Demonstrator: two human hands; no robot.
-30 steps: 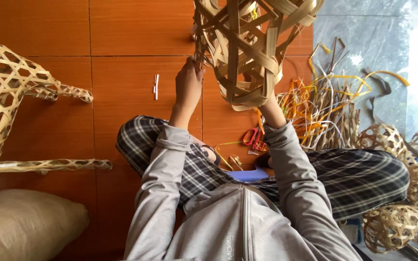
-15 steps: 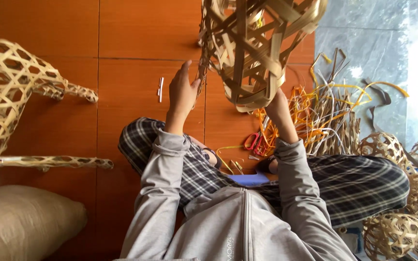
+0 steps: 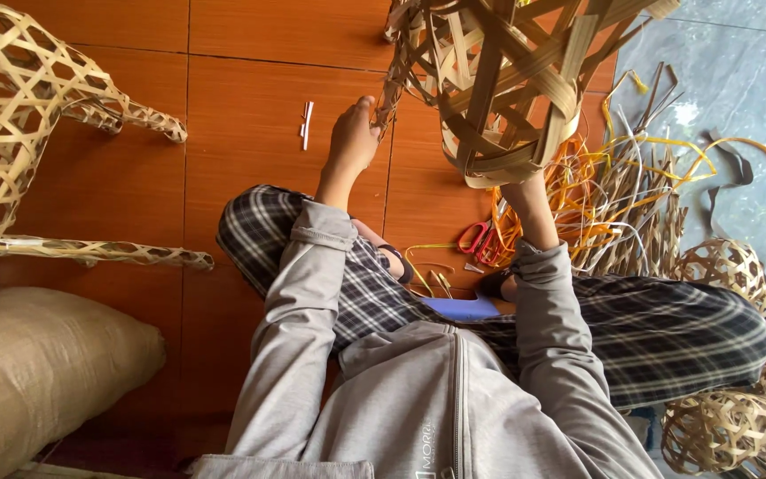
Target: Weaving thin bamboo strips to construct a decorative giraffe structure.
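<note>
Hands worked a half-woven bamboo basket [image 3: 507,80] held above the lap.
The left hand [image 3: 352,142] pinched loose strips at its edge; the right hand [image 3: 525,191], beneath, was mostly hidden, grip unclear.

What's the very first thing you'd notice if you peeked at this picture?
The big woven bamboo basket frame held up at the top middle, with the left hand pinching its loose strips and the right hand under it. Next, the tangle of yellow and orange strips on the floor at right, and a woven animal-like shape at left.
</note>
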